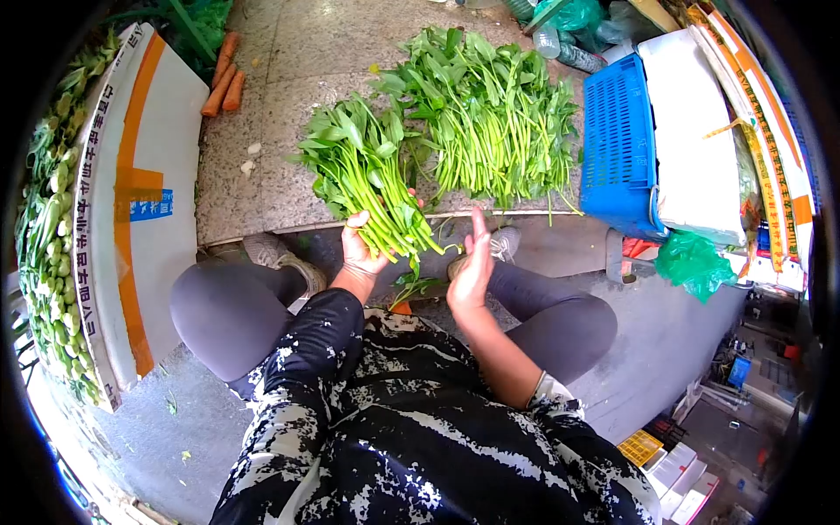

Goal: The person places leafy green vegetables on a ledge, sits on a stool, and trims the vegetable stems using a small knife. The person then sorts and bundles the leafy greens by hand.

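Two bare hands work over the near edge of a stone-topped bench [271, 122]. The left hand [359, 252] is closed around a bunch of leafy greens [374, 188], its thumb on the near side and some fingertips showing past the far side of the stems. The bunch slants across the bench edge, leaves up and away over the stone, cut ends pointing down towards the person's lap. The right hand [472, 267] holds nothing that I can see: its fingers are straight, the palm turned towards the stem ends and just beside them. Whether it touches the stray stem there, I cannot tell.

A larger pile of the same greens [499, 131] lies on the bench to the right of the bunch, with a blue crate [617, 131] beyond it and carrots [224, 83] over to the left.

The step in hand looks like tidying the held bunch, probably evening its stem ends. The next move seems to call for a firm but gentle left grip and a flat right palm, since tender stems could bruise or slip out.
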Demonstrator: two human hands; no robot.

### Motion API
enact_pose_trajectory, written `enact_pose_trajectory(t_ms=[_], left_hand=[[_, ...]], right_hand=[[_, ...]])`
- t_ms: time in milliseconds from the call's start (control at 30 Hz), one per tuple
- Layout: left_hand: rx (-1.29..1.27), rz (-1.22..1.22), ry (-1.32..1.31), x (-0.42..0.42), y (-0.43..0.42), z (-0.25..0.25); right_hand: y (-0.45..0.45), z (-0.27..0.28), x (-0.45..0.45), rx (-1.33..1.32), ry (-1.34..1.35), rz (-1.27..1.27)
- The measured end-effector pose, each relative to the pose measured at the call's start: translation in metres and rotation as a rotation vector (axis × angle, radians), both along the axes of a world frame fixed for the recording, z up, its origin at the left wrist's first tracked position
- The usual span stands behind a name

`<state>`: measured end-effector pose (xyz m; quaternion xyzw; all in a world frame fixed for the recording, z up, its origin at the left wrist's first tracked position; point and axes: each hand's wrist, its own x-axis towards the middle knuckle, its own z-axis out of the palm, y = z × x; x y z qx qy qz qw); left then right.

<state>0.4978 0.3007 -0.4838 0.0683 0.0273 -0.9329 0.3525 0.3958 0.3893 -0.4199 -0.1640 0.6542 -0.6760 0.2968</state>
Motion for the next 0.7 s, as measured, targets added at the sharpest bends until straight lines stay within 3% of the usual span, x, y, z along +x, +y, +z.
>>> enact_pose_trajectory(t_ms=[67, 200, 467, 600, 700], left_hand=[[0.042, 0.014, 0.055, 0.0, 0.003, -0.003], [0.205, 0.074, -0.089, -0.002, 0.016, -0.02], [0.028, 0.008, -0.003, 0.003, 0.01, -0.012], [0.053, -0.02, -0.028, 0.008, 0.013, -0.021], [0.203, -0.005, -0.038, 0.011, 0.013, -0.03]], right_hand=[[-0.006, -0.005, 0.021, -0.041, 0.018, 0.023], [-0.04, -0.027, 0.028, -0.008, 0.059, 0.133], [-0.019, -0.039, -0.008, 0.116, 0.025, 0.145], [-0.066, -0.038, -0.032, 0.53, -0.24, 0.334], [-0.08, -0.059, -0.024, 0.336, -0.063, 0.433]])
